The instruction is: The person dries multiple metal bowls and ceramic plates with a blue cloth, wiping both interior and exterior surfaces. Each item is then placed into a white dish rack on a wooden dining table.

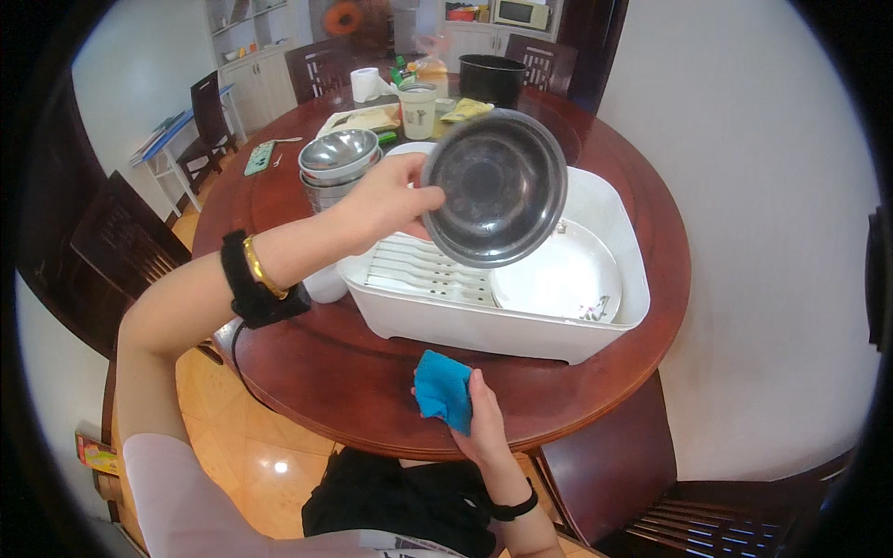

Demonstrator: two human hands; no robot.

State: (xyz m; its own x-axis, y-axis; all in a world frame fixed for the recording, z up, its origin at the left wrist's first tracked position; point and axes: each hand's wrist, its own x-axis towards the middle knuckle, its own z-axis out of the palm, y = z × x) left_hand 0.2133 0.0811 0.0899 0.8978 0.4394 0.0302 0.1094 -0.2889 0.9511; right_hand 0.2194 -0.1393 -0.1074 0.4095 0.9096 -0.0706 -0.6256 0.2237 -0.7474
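Leftmost on the round, red-brown wooden desk [307,372], through my head camera I see a pale-green rectangular phone [259,158], then a stack of bowls [339,160], its top one shiny silver inside. My left hand [395,193] pinches a round, dark-grey, glossy bowl [496,189] by its rim, tilted above a white plastic dish rack [493,327]. Nearer me, my right hand [484,420] grips a bright-blue cloth [443,389]. Rightmost, a round white floral plate [551,274] lies in the rack.

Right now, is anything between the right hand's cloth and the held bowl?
In this view, the white rack's near wall and slats lie between the blue cloth in the right hand and the dark bowl in the left hand; reaching over seems possible.
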